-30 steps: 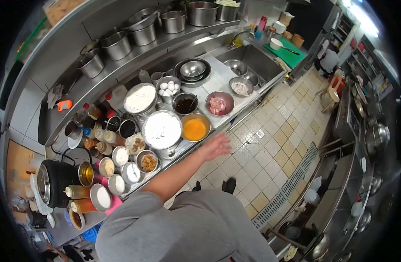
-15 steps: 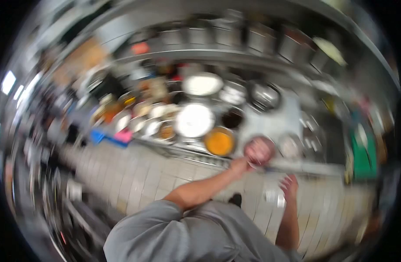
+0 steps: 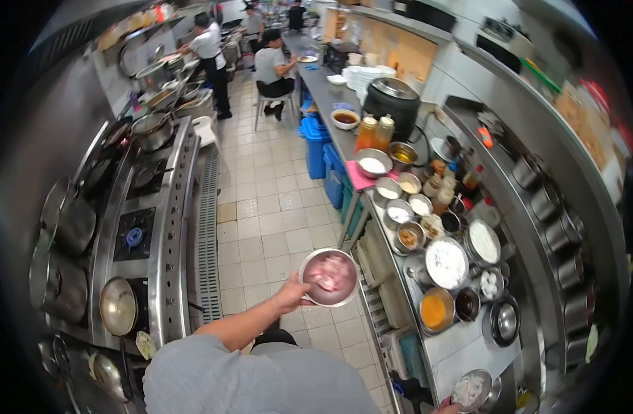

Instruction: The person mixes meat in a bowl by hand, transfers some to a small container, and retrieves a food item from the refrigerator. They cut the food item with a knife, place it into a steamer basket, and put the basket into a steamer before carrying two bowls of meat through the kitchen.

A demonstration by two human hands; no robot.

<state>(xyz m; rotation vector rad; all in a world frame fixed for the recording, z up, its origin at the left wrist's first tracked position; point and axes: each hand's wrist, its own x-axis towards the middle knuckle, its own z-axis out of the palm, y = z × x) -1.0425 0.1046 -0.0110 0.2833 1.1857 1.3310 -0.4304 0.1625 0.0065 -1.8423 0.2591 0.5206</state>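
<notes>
My left hand (image 3: 293,292) grips the rim of a round metal bowl (image 3: 329,277), which hangs over the tiled aisle. Pale pink raw meat lies inside it. At the bottom right, my right hand (image 3: 447,408) shows only in part at the frame's edge, fingers on the near rim of a second metal bowl (image 3: 471,389) with pale pieces in it. That bowl is at the counter's near end. A pan with yellowish liquid (image 3: 118,306) sits on the stove to the left.
The stove (image 3: 172,255) carries large pots and a lit blue burner (image 3: 134,237). On the right counter (image 3: 454,352) stand bowls of white powder, orange liquid (image 3: 435,312) and eggs (image 3: 491,283). Blue bins (image 3: 316,148) line the aisle. Several people, one seated (image 3: 272,65), are further back.
The view has swung left from the counter to the aisle and stove. My left hand has carried the meat bowl off the counter's edge; my right hand, empty before, now touches the other bowl.
</notes>
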